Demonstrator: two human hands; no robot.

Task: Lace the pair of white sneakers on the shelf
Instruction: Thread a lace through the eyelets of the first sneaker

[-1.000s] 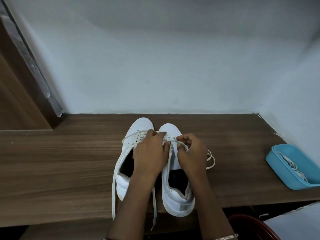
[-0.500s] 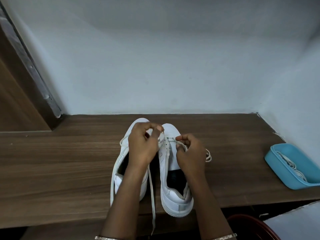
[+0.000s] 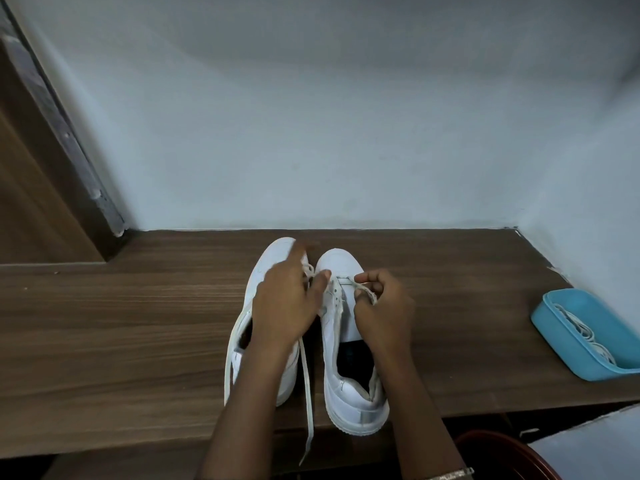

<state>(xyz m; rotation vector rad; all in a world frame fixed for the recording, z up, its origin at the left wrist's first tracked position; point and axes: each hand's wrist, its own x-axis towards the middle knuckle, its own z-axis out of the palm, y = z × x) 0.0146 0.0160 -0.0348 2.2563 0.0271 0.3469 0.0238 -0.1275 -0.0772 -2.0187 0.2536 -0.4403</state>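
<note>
Pinching the lace [image 3: 364,289], your right hand [image 3: 384,311] holds it taut at the right shoe's [image 3: 337,263] eyelets. Your left hand's [image 3: 284,306] grip is too blurred to tell.

White sneakers, two: left sneaker [image 3: 277,252], right sneaker [image 3: 353,407]. Laces at the sneakers, two: left lace [image 3: 307,384], right lace [image 3: 364,289]. Hands, two: left hand [image 3: 284,306], right hand [image 3: 384,313]. Wooden shelf [image 3: 121,341], one. Blue tray [image 3: 595,303], one, with loose white laces [image 3: 585,336], number indeterminate. Dark red round rim [image 3: 502,452], one.
</note>
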